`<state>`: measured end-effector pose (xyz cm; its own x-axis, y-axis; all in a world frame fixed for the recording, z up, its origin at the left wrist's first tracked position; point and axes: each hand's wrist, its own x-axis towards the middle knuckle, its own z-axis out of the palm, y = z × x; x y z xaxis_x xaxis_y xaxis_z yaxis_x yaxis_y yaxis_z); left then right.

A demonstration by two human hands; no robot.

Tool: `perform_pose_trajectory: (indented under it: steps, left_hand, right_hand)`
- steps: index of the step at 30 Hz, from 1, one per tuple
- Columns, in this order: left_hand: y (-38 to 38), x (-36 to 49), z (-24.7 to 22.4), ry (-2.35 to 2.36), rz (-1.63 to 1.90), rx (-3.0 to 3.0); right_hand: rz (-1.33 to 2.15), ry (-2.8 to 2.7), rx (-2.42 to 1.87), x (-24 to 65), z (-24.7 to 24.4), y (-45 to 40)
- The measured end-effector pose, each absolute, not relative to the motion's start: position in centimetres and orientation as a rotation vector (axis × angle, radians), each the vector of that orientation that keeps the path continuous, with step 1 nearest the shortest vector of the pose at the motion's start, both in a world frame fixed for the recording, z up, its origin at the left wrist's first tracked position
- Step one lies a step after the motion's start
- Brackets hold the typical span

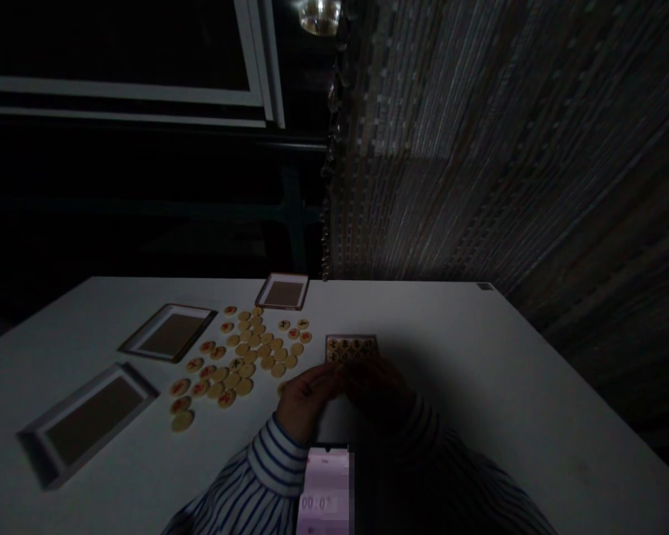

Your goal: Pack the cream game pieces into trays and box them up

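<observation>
In the dim head view a small box (pixel 328 346) stands on the table in front of me, with xiangqi pieces (pixel 355 345) lying in rows inside it, characters up. My left hand (pixel 306 397) is at the box's near left side, its fingers drawn together; whatever is between them is hidden. Deep shadow covers my right hand (pixel 382 394) over the near right part of the box, so its fingers cannot be made out. Many loose xiangqi pieces (pixel 244 386) are spread to the left of my left hand, some with red or black characters up, others blank side up.
Two shallow trays (pixel 125 348) (pixel 259 303) lie beyond and left of the loose pieces. A longer open box (pixel 33 446) sits at the near left of the white table (pixel 479 371). Below my hands glows a phone (pixel 326 483) showing a timer. A string curtain (pixel 424 148) hangs behind the table.
</observation>
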<state>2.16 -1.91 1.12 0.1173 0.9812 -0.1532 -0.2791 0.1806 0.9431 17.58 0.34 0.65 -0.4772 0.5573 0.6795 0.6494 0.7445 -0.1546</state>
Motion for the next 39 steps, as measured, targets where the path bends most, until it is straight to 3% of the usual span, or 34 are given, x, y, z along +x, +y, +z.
perform_pose_trajectory:
  steps: [23, 39]
  left_hand:
    - [-1.9, 2.1, 1.6, 1.166, 1.154, 1.171]
    - [-1.8, 1.9, 1.6, 1.3, 1.211, 1.201]
  right_hand:
    - [0.482, -2.021, -1.176, 17.4, 2.8, -0.6]
    - [0.585, -1.967, -1.31, 17.0, 2.4, -0.7]
